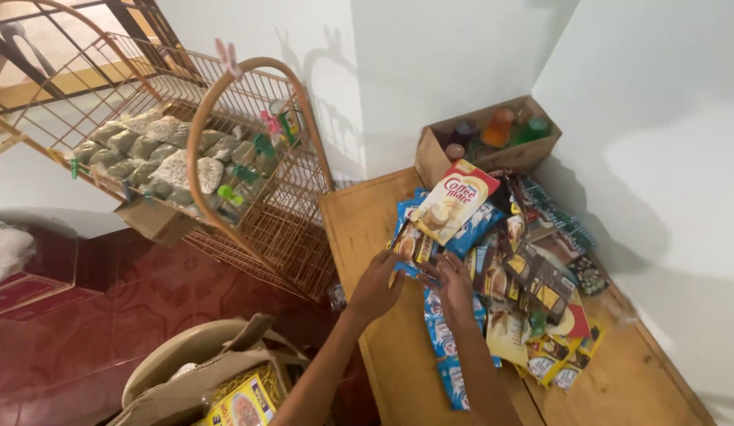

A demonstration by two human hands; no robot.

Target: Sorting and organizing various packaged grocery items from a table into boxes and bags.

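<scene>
I see my left hand (376,285) and right hand (455,285), fingers curled, pinching a small blue-and-brown snack sachet (412,244) at the near-left edge of the heap of glossy sachets (532,292) on the wooden table (359,221); a brown cardboard box (493,146) sits behind that heap.

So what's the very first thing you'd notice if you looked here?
The big heap of colourful sachets spread on the wooden table, with both hands, left and right, touching its near edge. Next, the wire rack to the left, full of pale bagged snacks. Behind the heap a cardboard box holds bottles.
</scene>
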